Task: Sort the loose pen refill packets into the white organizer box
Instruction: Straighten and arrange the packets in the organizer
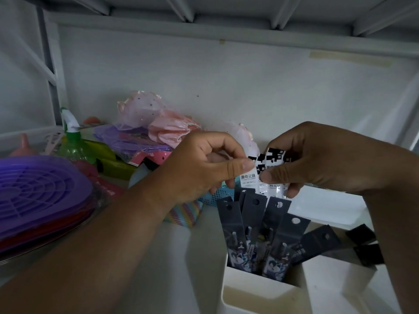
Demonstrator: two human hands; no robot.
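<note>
On the left sits a stack of purple round plates (38,193), with a green spray bottle (72,143) behind it and soft pink cloth things (158,118) at the back. The left hand (199,168) pinches the edge of some white refill packets (264,175), and the right hand (317,159) grips the same bunch, so both hands are busy holding them just above the white organizer box (260,293). The job looks partly done. Several dark refill packets (256,232) already stand up in the box's front-left slot, and a few more dark ones (362,248) lie tipped over in a slot to the right. The white ones are not in the box yet. The shelf (176,257) underneath is white, with white walls close around it and little light.
</note>
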